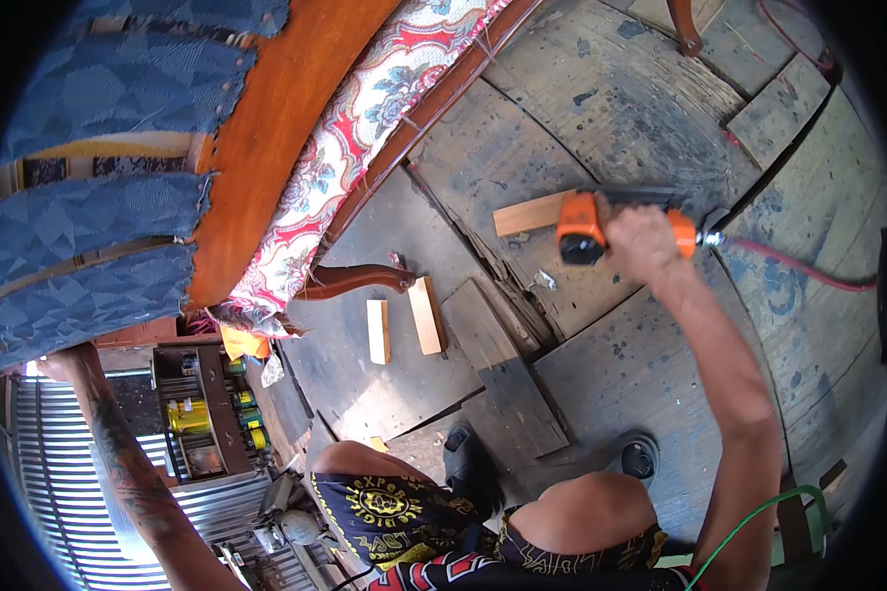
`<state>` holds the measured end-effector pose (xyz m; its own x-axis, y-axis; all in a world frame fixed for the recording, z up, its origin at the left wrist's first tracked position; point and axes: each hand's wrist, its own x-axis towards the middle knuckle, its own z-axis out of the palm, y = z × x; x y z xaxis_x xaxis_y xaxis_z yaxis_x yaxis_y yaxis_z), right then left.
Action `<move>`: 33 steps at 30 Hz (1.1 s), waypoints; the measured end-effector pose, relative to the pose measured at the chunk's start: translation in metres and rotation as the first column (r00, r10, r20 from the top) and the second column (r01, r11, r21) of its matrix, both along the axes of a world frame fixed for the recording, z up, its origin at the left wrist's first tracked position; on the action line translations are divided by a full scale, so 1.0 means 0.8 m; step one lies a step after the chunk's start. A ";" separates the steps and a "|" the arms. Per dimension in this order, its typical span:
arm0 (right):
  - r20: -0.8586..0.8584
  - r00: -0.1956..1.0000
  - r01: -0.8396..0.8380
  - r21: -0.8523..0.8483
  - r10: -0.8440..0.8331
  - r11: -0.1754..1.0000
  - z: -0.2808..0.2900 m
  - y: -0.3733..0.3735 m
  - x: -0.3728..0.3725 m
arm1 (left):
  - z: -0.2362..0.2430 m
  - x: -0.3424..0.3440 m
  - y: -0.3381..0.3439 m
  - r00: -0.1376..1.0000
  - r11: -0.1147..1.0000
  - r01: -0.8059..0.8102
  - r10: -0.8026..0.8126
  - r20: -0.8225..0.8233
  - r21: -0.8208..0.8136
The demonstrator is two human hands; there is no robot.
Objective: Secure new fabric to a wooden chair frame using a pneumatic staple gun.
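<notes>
My right hand [642,239] is closed round an orange and black air nailer [583,229], held over the wooden floor beside a short wood block [528,214]. A red air hose [798,264] runs from the tool to the right. At the far left, my left hand [71,362] grips the lower edge of the sofa's blue patterned back [89,236]; its fingers are mostly hidden there. The sofa has a brown wooden frame [266,128], a floral seat covering [389,108] and a curved wooden leg [360,282].
Two more wood blocks [427,315] lie near the sofa leg. A loose plank [502,366] rests on worn, uneven floorboards with gaps. A shelf with yellow cans [189,417] stands at lower left. Another furniture leg [684,28] shows at the top. A green cord [758,517] hangs at lower right.
</notes>
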<state>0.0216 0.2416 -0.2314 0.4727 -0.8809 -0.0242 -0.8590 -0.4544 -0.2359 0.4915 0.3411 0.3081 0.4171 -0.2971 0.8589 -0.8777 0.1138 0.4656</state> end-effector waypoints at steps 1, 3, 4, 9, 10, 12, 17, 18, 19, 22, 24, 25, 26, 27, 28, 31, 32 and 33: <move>0.051 0.998 -0.019 -0.011 0.020 1.000 -0.001 0.022 0.016 | -0.006 -0.004 0.007 1.000 1.000 -0.016 0.016 0.006 -0.005; 0.163 0.986 -0.029 -0.096 0.044 0.995 -0.015 0.063 0.037 | 0.006 0.007 0.005 0.999 0.999 -0.041 0.042 0.016 -0.014; 0.200 0.978 -0.031 -0.119 0.055 0.992 -0.010 0.082 0.048 | 0.007 0.025 0.012 0.999 0.999 -0.041 0.042 0.020 -0.015; 0.245 0.969 -0.020 -0.090 0.042 0.996 -0.021 0.148 0.074 | -0.128 -0.046 0.030 0.943 0.962 -0.147 0.207 0.261 -0.230; 0.240 0.970 -0.022 -0.061 0.036 0.998 -0.021 0.157 0.074 | -0.168 -0.034 0.044 0.889 0.985 0.124 -0.056 0.455 -0.120; 0.236 0.970 -0.033 -0.079 0.051 0.996 -0.024 0.166 0.075 | -0.256 -0.120 0.039 0.135 0.976 -0.080 -0.189 0.973 0.201; 0.125 0.985 -0.105 -0.121 0.120 0.987 -0.031 0.183 0.079 | -0.362 -0.113 -0.006 0.044 0.869 -0.374 -0.334 0.942 0.325; 0.130 0.984 -0.106 -0.121 0.122 0.987 -0.036 0.186 0.082 | -0.360 -0.103 -0.014 0.022 0.876 -0.390 -0.298 0.954 0.283; 0.098 0.986 -0.121 -0.135 0.135 0.983 -0.044 0.189 0.081 | -0.357 -0.109 -0.018 0.098 0.831 -0.437 -0.336 0.937 0.343; 0.021 0.986 -0.163 -0.118 0.167 0.980 -0.053 0.194 0.080 | -0.337 -0.104 -0.022 0.067 0.856 -0.329 -0.401 0.913 0.400; -0.020 0.982 -0.191 -0.078 0.190 0.979 -0.054 0.196 0.080 | -0.314 -0.121 -0.018 0.116 0.826 -0.325 -0.448 0.887 0.460; -0.030 0.983 -0.181 -0.087 0.179 0.980 -0.056 0.197 0.080 | -0.312 -0.121 -0.021 0.169 0.837 -0.250 -0.458 0.873 0.487; -0.040 0.985 -0.171 -0.095 0.168 0.981 -0.058 0.198 0.080 | -0.310 -0.122 -0.023 0.222 0.843 -0.172 -0.471 0.854 0.509; -0.048 0.985 -0.172 -0.099 0.167 0.980 -0.059 0.198 0.080 | -0.310 -0.129 -0.020 0.332 0.829 -0.175 -0.458 0.825 0.531; -0.035 0.984 -0.176 -0.097 0.174 0.980 -0.056 0.196 0.082 | -0.305 -0.131 -0.018 0.324 0.826 -0.187 -0.459 0.827 0.532; -0.031 0.983 -0.183 -0.047 0.181 0.982 -0.056 0.196 0.085 | -0.299 -0.125 -0.012 0.374 0.800 -0.151 -0.497 0.783 0.580; -0.034 0.984 -0.177 -0.035 0.175 0.984 -0.059 0.197 0.084 | -0.301 -0.124 -0.007 0.373 0.798 -0.157 -0.498 0.783 0.582; -0.038 0.985 -0.171 -0.022 0.170 0.985 -0.062 0.198 0.083 | -0.303 -0.125 0.000 0.339 0.798 -0.206 -0.484 0.807 0.566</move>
